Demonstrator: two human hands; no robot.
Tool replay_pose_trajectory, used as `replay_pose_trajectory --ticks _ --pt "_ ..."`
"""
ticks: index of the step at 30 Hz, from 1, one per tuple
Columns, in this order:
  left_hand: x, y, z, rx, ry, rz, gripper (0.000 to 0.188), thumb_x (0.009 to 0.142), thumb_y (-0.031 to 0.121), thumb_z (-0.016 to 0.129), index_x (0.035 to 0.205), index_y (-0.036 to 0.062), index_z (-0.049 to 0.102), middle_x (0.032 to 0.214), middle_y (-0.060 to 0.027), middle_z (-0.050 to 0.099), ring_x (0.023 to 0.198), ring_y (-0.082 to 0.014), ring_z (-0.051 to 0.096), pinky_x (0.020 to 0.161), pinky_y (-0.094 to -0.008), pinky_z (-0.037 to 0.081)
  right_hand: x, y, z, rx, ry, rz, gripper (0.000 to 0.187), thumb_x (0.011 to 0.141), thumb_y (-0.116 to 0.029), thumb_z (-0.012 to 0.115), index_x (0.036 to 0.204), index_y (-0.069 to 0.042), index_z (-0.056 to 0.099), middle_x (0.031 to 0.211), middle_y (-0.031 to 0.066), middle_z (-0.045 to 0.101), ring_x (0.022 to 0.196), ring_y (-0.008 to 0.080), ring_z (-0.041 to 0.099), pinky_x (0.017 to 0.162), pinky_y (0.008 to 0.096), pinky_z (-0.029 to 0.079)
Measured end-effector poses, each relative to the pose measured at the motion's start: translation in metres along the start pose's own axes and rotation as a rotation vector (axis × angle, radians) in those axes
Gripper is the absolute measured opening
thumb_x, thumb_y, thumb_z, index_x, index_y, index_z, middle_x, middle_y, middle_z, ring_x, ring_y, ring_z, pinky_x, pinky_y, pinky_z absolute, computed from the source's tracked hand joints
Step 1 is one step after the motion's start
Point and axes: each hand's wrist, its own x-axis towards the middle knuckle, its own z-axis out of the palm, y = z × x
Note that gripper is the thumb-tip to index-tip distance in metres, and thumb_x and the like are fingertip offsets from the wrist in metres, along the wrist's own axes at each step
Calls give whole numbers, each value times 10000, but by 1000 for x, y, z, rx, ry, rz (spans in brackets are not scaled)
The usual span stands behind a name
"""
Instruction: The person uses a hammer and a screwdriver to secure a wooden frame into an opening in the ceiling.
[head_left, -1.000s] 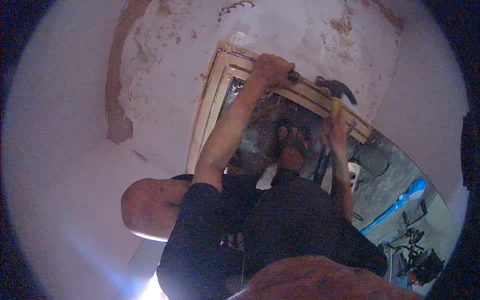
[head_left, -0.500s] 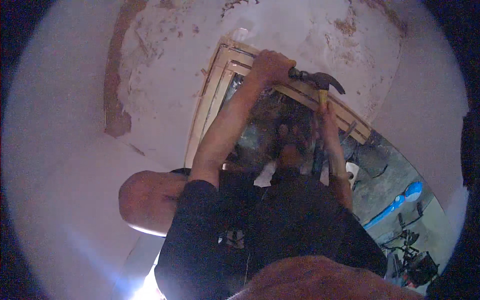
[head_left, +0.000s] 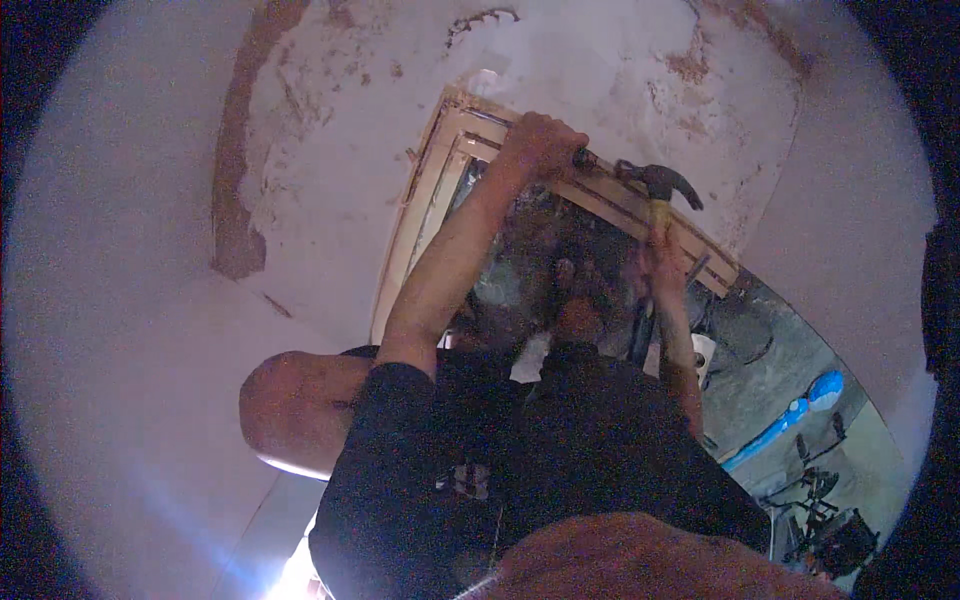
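Note:
My left hand (head_left: 545,145) is closed round a hand tool on the far bar of a grooved wooden frame (head_left: 478,128). Only the tool's dark end (head_left: 585,158) sticks out on the right, so its kind is hidden. A claw hammer (head_left: 662,185) with a yellow handle is upright in my right hand (head_left: 662,262), whose fingers are wrapped round the grip and slightly blurred. The dark hammer head stands just right of the tool's end, with a small gap between them.
A pale wall (head_left: 560,60) with patchy brown plaster surrounds the frame. On the right, a long blue object (head_left: 770,440) lies on the grey floor, with a dark jumble of things (head_left: 830,530) nearer. At left is a rounded pinkish-brown shape (head_left: 295,405) that I cannot identify.
The hammer has shifted a little right and nearer, away from the tool's end, and my right hand has moved with it. My left hand keeps its hold at nearly the same place.

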Motion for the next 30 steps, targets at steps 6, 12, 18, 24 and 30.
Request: replay_pose_trajectory --ticks 6,12,18,24,30 --pt "-13 -35 -45 -465 506 -144 278 758 411 640 799 136 656 705 -85 657 673 -247 648 648 -381 507 -22 -6 -44 311 -6 320 361 960 -355 413 1083 -20 466 765 84 553 626 175 559 527 287 436" --pt "-134 -217 -119 -1121 1353 -141 94 829 145 616 807 54 609 712 -26 596 609 -145 527 609 -272 449 -23 -26 -49 476 -56 342 355 967 -384 381 1053 -47 456 720 52 512 591 121 501 462 240 386" --pt "-112 -143 -100 -974 1354 -162 62 772 31 671 729 38 627 672 -12 608 579 -90 535 538 -221 448 -26 -12 -39 520 -83 405 322 964 -360 403 1093 -70 450 702 53 506 461 143 461 354 253 357" --pt "-54 23 -70 -534 819 202 282 727 262 720 602 90 536 539 -60 523 463 -221 528 447 -322 418 -29 -4 -42 505 -87 406 298 966 -342 399 1126 -92 421 683 43 484 387 139 403 309 248 317" --pt "-29 49 -21 -459 795 258 313 733 320 684 604 105 497 539 -61 513 491 -273 557 439 -383 422 -32 -23 -50 655 -77 419 270 968 -361 394 1043 -104 429 640 14 470 418 113 421 342 241 335"
